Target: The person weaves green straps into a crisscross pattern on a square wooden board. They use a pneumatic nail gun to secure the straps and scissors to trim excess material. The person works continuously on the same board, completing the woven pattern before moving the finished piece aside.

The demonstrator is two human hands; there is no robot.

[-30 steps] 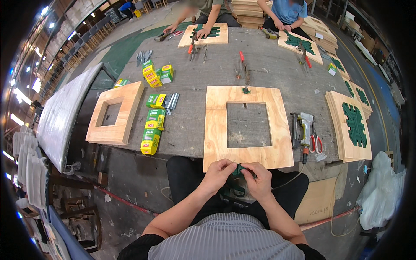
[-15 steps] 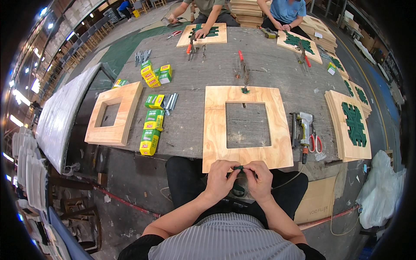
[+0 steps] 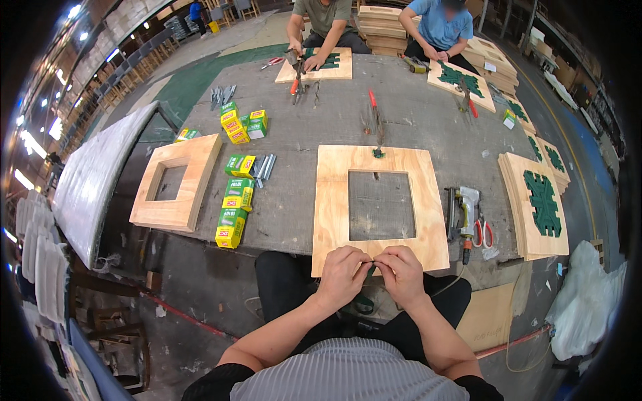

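Both my hands meet at the near edge of a square plywood frame (image 3: 331, 207) with a square hole. My left hand (image 3: 340, 275) and my right hand (image 3: 401, 275) are closed, fingertips pinching the end of a dark green strap (image 3: 364, 305). The rest of the strap hangs in a loop below my fingers, over my lap. At the frame's far edge lies a pair of long pliers (image 3: 376, 110) with a red handle, its jaws next to a small green strap piece (image 3: 379, 153).
Right of the frame lie a staple gun (image 3: 467, 214) and red-handled scissors (image 3: 487, 234), beside stacked frames with green webbing (image 3: 543, 204). Left are green-yellow boxes (image 3: 233, 226), staple strips (image 3: 265, 168) and more frames (image 3: 144, 194). Two co-workers (image 3: 328, 27) (image 3: 438, 30) work across the table.
My fingertips have drawn closer together, so less strap shows between them. Across the table, the left co-worker has brought a tool over their frame. The whole view has shifted slightly.
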